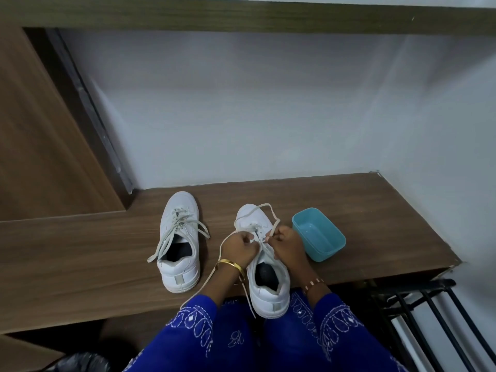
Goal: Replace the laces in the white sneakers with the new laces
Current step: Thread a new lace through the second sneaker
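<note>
Two white sneakers sit on the table (pixel 80 251). The left sneaker (pixel 179 241) is laced through its eyelets, ends loose and untied. The right sneaker (pixel 264 264) at the table's front edge is mid-job: the left hand (pixel 240 244) and right hand (pixel 285 244) each pinch part of its lace (pixel 257 210), threading it near the upper eyelets. Whether these laces are old or new I can't tell. A blue tub (pixel 318 233) stands empty beside it

On the shelf (pixel 349 205), a container (pixel 318 233) sits right of two side-by-side sneakers (pixel 179 242).
</note>
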